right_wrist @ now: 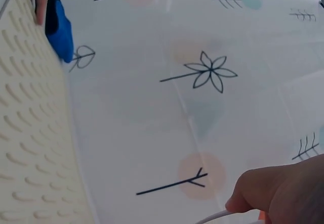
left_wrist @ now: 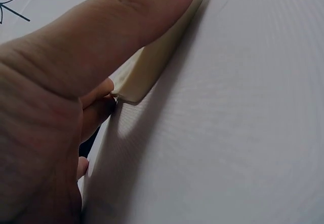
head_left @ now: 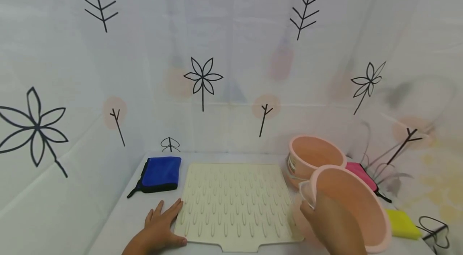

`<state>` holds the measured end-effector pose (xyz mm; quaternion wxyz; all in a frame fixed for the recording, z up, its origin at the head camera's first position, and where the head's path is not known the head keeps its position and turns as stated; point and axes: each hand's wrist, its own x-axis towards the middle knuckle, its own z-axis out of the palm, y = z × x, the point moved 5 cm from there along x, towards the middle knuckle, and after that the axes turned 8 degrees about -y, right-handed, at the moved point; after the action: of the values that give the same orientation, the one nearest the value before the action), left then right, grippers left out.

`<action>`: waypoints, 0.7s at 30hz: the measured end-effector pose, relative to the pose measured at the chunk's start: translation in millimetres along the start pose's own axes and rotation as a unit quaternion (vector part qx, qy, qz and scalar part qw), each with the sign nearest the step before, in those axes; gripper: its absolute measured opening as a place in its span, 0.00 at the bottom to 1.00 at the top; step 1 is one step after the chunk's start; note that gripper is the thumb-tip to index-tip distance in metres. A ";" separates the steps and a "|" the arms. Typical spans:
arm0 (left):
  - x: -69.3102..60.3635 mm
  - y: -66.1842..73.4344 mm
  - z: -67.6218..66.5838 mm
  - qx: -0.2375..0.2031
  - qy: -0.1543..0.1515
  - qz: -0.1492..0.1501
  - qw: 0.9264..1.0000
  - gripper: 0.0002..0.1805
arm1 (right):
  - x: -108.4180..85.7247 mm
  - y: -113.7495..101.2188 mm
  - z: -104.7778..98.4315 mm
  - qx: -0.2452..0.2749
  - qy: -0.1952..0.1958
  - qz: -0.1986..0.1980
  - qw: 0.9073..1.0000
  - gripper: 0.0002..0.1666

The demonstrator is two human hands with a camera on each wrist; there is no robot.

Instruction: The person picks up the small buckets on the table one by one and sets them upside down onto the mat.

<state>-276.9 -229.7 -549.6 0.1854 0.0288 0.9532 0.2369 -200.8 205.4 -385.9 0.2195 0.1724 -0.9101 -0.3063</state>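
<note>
A cream ridged board [head_left: 235,202] lies flat on the white surface. My left hand [head_left: 159,227] touches its left edge with spread fingers, the thumb at the near-left corner; in the left wrist view the thumb [left_wrist: 126,16] reaches over that corner. My right hand [head_left: 336,223] grips the white handle [head_left: 306,192] of a tilted pink bucket [head_left: 361,202] beside the board's right edge. In the right wrist view the right hand [right_wrist: 278,188] is on the handle, with the bucket mostly out of view.
Another pink bucket [head_left: 316,152] stands behind the held one. A blue folded cloth item [head_left: 160,172] lies at the back left. At the right are a pink one [head_left: 363,176] and a yellow item [head_left: 403,224]. Patterned white curtains [head_left: 231,46] enclose the surface.
</note>
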 end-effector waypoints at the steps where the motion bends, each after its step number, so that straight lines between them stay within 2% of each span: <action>1: 0.2 -0.1 0.0 -0.002 0.000 0.001 1.000 0.72 | 1.6 2.0 -1.7 0.049 -0.011 0.026 0.998 0.06; 2: 0.3 -0.1 -0.1 -0.003 0.000 0.002 1.000 0.72 | 3.0 4.9 -3.3 0.125 -0.032 0.065 0.989 0.09; 3: 0.3 0.1 -0.2 -0.003 0.000 0.003 1.000 0.72 | 4.2 8.2 -3.3 0.215 -0.052 0.114 0.969 0.14; 4: 0.4 0.1 -0.2 -0.004 0.000 0.005 1.000 0.72 | 4.9 10.6 -2.8 0.282 -0.079 0.160 0.943 0.18; 5: 0.4 0.2 -0.3 -0.005 0.001 0.006 1.000 0.71 | 5.4 12.5 -2.0 0.350 -0.090 0.200 0.911 0.19; 8: 0.0 0.6 -0.6 -0.008 0.002 0.006 1.000 0.71 | 5.5 13.6 -0.1 0.450 -0.144 0.280 0.836 0.19; 9: -0.1 0.6 -0.6 -0.009 0.002 0.006 1.000 0.71 | 6.2 12.6 0.3 0.462 -0.156 0.286 0.825 0.19; 11: -0.6 0.9 -0.5 -0.011 0.000 0.005 1.000 0.71 | 7.7 10.2 -0.1 0.476 -0.164 0.293 0.813 0.18; 13: -1.0 0.9 -0.4 -0.013 -0.002 0.002 1.000 0.71 | 8.7 6.7 -0.2 0.487 -0.163 0.292 0.807 0.18; 15: -0.9 0.8 -0.1 -0.014 -0.003 0.003 1.000 0.72 | 10.6 3.0 -0.4 0.496 -0.155 0.291 0.804 0.19; 18: -1.2 0.6 -0.2 -0.012 -0.003 0.002 1.000 0.72 | 13.9 -1.1 -2.9 0.502 -0.137 0.289 0.804 0.19; 21: -1.7 0.8 -1.4 -0.012 -0.001 0.003 1.000 0.72 | 18.3 -3.6 -5.9 0.511 -0.117 0.295 0.798 0.22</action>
<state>-275.9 -229.9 -547.5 0.1858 0.0294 0.9501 0.2489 -212.6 191.7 -378.6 0.0709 -0.0547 -0.9599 0.2655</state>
